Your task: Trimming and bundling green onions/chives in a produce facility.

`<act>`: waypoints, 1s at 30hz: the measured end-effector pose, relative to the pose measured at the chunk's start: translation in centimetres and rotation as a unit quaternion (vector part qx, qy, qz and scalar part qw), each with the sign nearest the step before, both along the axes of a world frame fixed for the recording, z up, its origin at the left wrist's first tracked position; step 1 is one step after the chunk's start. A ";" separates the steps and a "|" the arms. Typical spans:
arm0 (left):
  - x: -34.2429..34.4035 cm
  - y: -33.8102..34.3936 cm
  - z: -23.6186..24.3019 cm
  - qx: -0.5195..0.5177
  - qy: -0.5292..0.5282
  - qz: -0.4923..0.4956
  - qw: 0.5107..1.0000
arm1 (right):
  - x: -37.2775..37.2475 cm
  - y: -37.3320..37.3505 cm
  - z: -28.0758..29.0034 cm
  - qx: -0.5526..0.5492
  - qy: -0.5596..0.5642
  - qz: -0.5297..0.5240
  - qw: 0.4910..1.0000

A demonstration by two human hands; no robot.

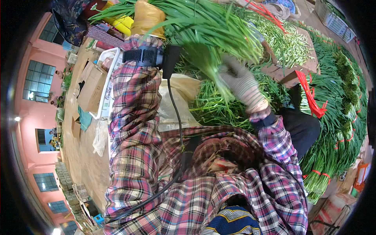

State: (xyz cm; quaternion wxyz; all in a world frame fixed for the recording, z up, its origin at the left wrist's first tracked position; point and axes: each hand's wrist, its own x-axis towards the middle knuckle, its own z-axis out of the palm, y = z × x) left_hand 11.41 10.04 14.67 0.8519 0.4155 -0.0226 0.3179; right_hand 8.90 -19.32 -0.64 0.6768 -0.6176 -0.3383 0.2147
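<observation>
Under a yellow-brown glove, my left hand (149, 17) is at the top, beside a large sheaf of long green leaves (211, 29) that look like garlic chives. The hand seems closed on the sheaf, though its fingertips are hidden. My right hand (239, 80), in a grey knitted glove, is lower and to the right. It is blurred, its fingers closed on a tuft of green leaves (213, 70) below the sheaf. Loose thin leaves (219, 103) are heaped beneath it. A black strap (141, 57) circles my left wrist.
Bundles of greens (333, 98) tied in red are stacked at right. Pale stalk ends (291, 45) and red ribbons (311, 98) are near the right hand. A white plastic crate (106, 98) and cardboard box (92, 88) stand left. A black cable (178, 113) hangs from the left wrist.
</observation>
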 end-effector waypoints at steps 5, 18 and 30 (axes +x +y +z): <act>-0.7 -4.5 0.7 0.038 0.055 -0.034 0.997 | 2.4 1.9 3.3 -0.032 0.087 -0.161 0.983; -0.4 -4.1 1.2 0.087 0.076 -0.091 0.989 | 3.7 -0.3 1.6 -0.115 0.128 0.019 0.985; -0.8 -3.4 1.7 0.075 0.070 -0.050 0.993 | 4.5 -5.5 -8.2 -0.131 0.129 -0.021 0.983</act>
